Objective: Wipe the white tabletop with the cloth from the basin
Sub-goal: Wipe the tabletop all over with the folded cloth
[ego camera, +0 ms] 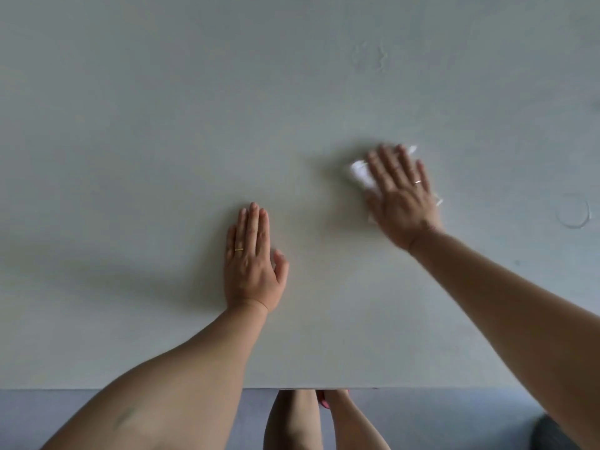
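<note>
Right hand (401, 196) is pressing the cloth (358, 172) flat, grip spread, wiping the bench (162, 108); left hand (251, 261) is bracing flat, fingers together, empty. Next stroke likely needs the water marks (373, 56) at twelve o'clock.

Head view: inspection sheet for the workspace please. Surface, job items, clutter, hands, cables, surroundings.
Surface: white tabletop, mostly bare; faint ring mark near the right edge, faint wavy smear at the far side.
Job's things: white cloth flat on the tabletop under the right hand, blurred; basin not in view.
Clutter: nothing seen.
Hands: left hand flat on the tabletop, palm down, fingers together, holding nothing; right hand spread open, pressing on the cloth, no closed grip.
Cables: nothing seen.
Surroundings: grey-blue floor below the near edge; the person's legs there; dark object at the lower right, unclear.
</note>
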Demonstrator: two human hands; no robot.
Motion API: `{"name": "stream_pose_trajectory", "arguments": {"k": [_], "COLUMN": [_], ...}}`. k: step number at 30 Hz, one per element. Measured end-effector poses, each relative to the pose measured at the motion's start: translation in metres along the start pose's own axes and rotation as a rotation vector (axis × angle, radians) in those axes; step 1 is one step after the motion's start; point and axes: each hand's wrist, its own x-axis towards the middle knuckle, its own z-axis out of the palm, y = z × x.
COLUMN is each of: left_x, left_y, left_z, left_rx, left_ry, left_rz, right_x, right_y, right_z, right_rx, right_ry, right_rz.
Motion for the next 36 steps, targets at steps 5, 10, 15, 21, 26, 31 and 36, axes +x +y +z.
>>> {"name": "stream_pose_trajectory", "arguments": {"k": [5,10,15,21,26,31,36], "left_x": [0.000,0.000,0.000,0.001,0.000,0.000,0.025], "left_y": [0.001,0.000,0.000,0.001,0.002,0.002,0.015], "left_z": [0.000,-0.003,-0.003,-0.002,-0.002,-0.005,-0.012], "left_rx": [-0.001,0.018,0.014,0.031,0.051,0.016,-0.079], "left_ry": [-0.015,-0.057,-0.065,-0.076,-0.085,-0.092,-0.005], "left_rz": [-0.002,-0.010,-0.008,-0.011,-0.020,-0.009,-0.074], "right_x": [0.016,-0.010,0.026,0.053,0.011,0.025,0.060], "right_y": [-0.043,-0.115,-0.033,-0.030,-0.120,-0.046,0.011], "right_z": [0.006,0.028,0.004,-0.006,0.017,0.003,-0.013], "right_rx": [0.112,-0.008,-0.040,0.150,0.105,-0.039,0.099], "right_ry": [0.114,0.018,-0.044,0.098,0.019,-0.023,0.105], "right_rz": [0.476,-0.158,-0.192,0.543,0.120,-0.305,0.386]}}
